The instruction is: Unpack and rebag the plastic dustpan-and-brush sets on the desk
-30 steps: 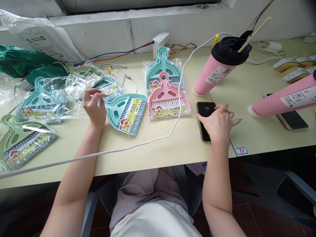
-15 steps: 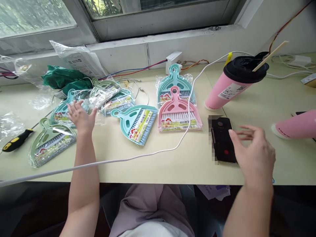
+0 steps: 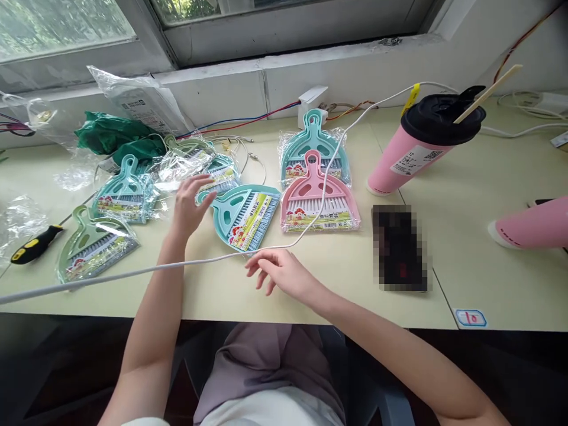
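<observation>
A teal dustpan and brush set (image 3: 228,216) with a printed label lies tilted in the middle of the table. My left hand (image 3: 190,204) is at its handle end, fingers spread, holding nothing; whether it touches the handle I cannot tell. Just below its bristle edge, beside the white cable (image 3: 306,234), hovers my right hand (image 3: 284,272), fingers loosely bent and apart. To the right are a pink set (image 3: 313,192) and, behind it, another teal set (image 3: 314,139). On the left lie a green set (image 3: 95,242) and a teal set (image 3: 126,189), both in clear wrap.
A pink cup (image 3: 399,157) with a black lid and a blurred phone (image 3: 399,248) are on the right. A screwdriver (image 3: 38,244), green bag (image 3: 118,135) and clear plastic wrap (image 3: 22,222) lie left. The white cable crosses in front of the table.
My right hand has swung left from beside the phone to the front of the middle teal set. My left hand has moved right, from the wrapped sets to that set's handle.
</observation>
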Available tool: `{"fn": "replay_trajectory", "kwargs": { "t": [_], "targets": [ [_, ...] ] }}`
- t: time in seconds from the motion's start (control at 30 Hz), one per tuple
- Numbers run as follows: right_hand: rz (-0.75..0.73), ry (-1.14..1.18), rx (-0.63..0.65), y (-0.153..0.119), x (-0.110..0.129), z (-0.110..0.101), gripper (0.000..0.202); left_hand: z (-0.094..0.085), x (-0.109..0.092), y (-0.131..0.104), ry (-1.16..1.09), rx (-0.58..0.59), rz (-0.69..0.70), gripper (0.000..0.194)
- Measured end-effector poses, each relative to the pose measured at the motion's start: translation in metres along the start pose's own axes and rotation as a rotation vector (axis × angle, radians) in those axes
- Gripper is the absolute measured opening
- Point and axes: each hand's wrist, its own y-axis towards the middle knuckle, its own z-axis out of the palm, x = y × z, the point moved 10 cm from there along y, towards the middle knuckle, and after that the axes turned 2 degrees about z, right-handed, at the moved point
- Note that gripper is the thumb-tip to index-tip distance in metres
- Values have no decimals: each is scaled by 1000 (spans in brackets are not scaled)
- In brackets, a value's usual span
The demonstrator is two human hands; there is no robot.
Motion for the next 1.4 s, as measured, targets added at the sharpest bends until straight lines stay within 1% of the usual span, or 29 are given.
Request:
{"fn": "replay_trajectory", "kwargs": {
  "t": [0.07, 0.13, 0.2, 0.27, 0.33, 0.4, 0.5, 0.63, 0.7, 0.8, 0.87, 0.97, 1.0, 1.03, 1.1, 1.13, 1.2, 1.27, 1.33, 1.4],
  "targets": [
    [-13, -180, 2, 0, -13, 0, 25, 17, -17, -1, -10, 101, 57, 38],
    [-88, -334, -92, -4, -14, -8, 32, 32, -27, -3, -8, 197, 81, 47],
    [-215, -436, -225, -12, -2, -18, 43, 41, -29, -5, -5, 248, 69, 57],
    [-330, -504, -338, -16, 13, -24, 56, 44, -28, -5, -19, 255, 55, 64],
    [-382, -527, -439, -14, 25, -30, 66, 44, -28, -5, -46, 252, 58, 66],
    [-378, -504, -511, -6, 32, -36, 68, 45, -28, -5, -72, 249, 69, 65],
    [-350, -467, -532, 15, 35, -38, 67, 49, -27, -5, -89, 256, 81, 64],
    [-392, -455, -548, 37, 28, -32, 68, 58, -29, -7, -55, 289, 111, 85],
    [-447, -439, -582, 43, 22, -30, 70, 57, -33, -7, -70, 272, 119, 91],
    [-535, -411, -674, 44, 18, -32, 77, 50, -38, -5, -144, 216, 121, 94],
    [-574, -396, -754, 40, 18, -36, 81, 42, -41, -3, -190, 165, 127, 95],
    [-586, -317, -874, 36, 20, -47, 85, 26, -44, -2, -226, 65, 150, 99],
    [-593, -255, -886, 37, 20, -50, 86, 19, -44, -1, -229, 27, 156, 101],
    [-603, -175, -870, 40, 21, -53, 87, 13, -43, -1, -230, -11, 161, 102],
    [-616, -3, -755, 55, 22, -53, 84, 3, -41, -1, -225, -56, 165, 103],
    [-608, 65, -684, 64, 23, -51, 79, 0, -40, -1, -221, -60, 166, 103],
    [-569, 134, -591, 78, 24, -48, 62, 0, -38, -1, -215, -39, 167, 101],
    [-537, 141, -574, 85, 24, -48, 47, 3, -35, 0, -222, -7, 161, 99],
    [-524, 135, -580, 89, 24, -50, 40, 7, -33, 0, -234, 14, 151, 99],
    [-501, 137, -587, 92, 21, -53, 38, 12, -31, 0, -231, 26, 144, 100]
  ]
}}
